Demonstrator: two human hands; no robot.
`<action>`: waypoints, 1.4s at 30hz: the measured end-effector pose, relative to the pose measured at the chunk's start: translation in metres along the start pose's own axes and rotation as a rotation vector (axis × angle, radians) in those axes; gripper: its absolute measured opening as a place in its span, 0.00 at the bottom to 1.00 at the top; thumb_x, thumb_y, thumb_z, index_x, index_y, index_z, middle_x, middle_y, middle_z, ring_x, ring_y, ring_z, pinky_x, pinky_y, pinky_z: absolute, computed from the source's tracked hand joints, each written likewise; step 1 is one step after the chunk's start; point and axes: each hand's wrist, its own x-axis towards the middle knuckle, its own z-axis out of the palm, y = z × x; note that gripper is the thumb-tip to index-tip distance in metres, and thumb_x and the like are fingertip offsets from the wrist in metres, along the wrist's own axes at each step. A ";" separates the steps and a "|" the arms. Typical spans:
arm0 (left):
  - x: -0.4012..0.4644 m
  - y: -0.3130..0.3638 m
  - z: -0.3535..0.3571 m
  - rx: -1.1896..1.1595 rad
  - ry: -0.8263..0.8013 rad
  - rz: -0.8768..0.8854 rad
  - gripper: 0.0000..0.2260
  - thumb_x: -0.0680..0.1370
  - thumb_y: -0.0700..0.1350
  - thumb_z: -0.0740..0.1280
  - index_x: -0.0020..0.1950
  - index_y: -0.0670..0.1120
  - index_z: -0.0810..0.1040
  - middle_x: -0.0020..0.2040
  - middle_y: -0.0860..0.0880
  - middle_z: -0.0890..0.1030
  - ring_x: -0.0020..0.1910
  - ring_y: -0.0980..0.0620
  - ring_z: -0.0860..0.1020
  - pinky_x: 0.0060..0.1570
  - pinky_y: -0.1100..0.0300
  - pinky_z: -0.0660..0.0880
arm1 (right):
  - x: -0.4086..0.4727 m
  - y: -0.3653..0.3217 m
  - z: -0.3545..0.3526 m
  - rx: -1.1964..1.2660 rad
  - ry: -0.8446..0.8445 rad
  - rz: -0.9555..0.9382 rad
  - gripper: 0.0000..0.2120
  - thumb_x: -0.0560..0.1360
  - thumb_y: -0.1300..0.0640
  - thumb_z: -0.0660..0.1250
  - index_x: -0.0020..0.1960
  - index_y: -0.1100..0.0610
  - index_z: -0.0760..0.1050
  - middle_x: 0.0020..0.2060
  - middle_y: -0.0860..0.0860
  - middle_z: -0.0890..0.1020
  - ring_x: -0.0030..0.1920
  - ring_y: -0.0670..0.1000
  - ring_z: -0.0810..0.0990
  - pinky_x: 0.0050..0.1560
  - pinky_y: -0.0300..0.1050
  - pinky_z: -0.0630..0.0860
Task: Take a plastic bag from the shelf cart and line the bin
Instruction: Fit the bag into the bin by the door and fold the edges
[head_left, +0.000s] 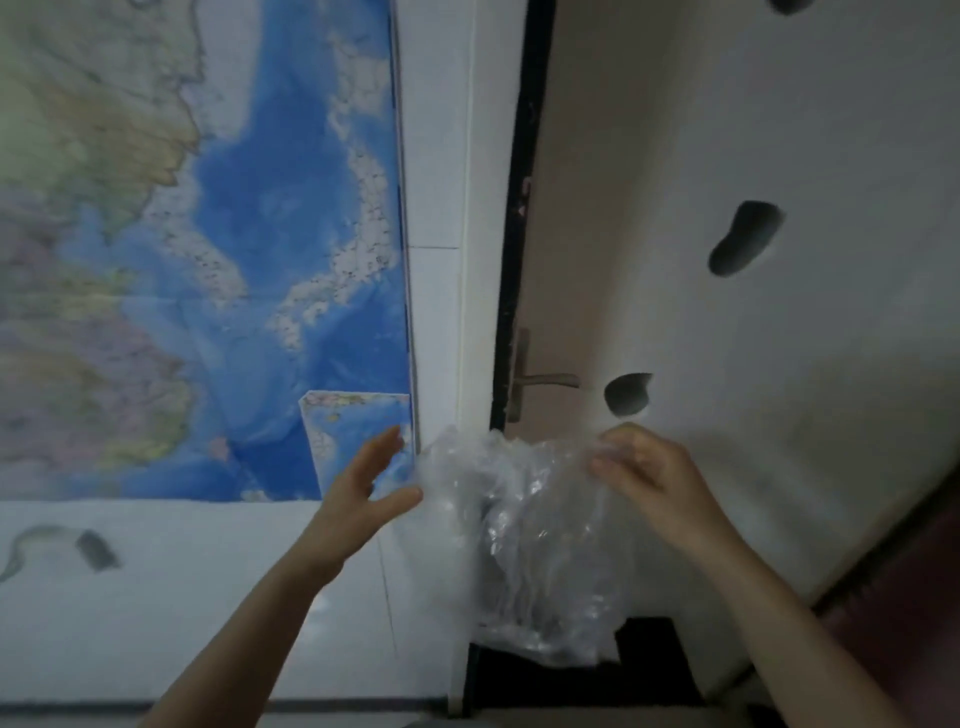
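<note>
Blue sea and pale land fill a big wall map (197, 249), its place names too blurred to read. Right of it stand a white tiled wall (436, 156), a dark door frame (511, 249) and a beige door with a metal lever handle (540, 382). Between the hands a crumpled clear plastic bag (535, 540) hangs long axis down. Right hand (649, 475) pinches its top edge; left hand (371, 486) is spread wide, thumb touching the bag.
</note>
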 end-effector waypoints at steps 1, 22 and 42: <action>-0.007 -0.006 0.004 -0.008 -0.032 -0.037 0.31 0.71 0.41 0.71 0.71 0.52 0.64 0.70 0.49 0.70 0.69 0.52 0.67 0.68 0.53 0.63 | 0.002 0.002 -0.006 0.012 -0.022 -0.003 0.10 0.73 0.67 0.67 0.39 0.53 0.75 0.32 0.41 0.83 0.34 0.37 0.79 0.37 0.28 0.72; -0.064 -0.004 -0.006 -0.207 0.239 -0.014 0.03 0.68 0.39 0.72 0.36 0.40 0.82 0.33 0.47 0.84 0.36 0.51 0.81 0.40 0.65 0.77 | 0.012 0.043 -0.027 0.104 0.067 0.172 0.09 0.73 0.67 0.66 0.41 0.54 0.76 0.35 0.50 0.81 0.28 0.35 0.78 0.25 0.24 0.70; -0.066 0.000 0.034 0.298 0.180 0.167 0.34 0.56 0.60 0.78 0.54 0.61 0.62 0.57 0.65 0.71 0.56 0.63 0.74 0.51 0.72 0.71 | 0.013 0.019 0.007 0.178 -0.030 0.157 0.01 0.72 0.60 0.69 0.41 0.56 0.79 0.30 0.48 0.83 0.30 0.44 0.78 0.29 0.31 0.73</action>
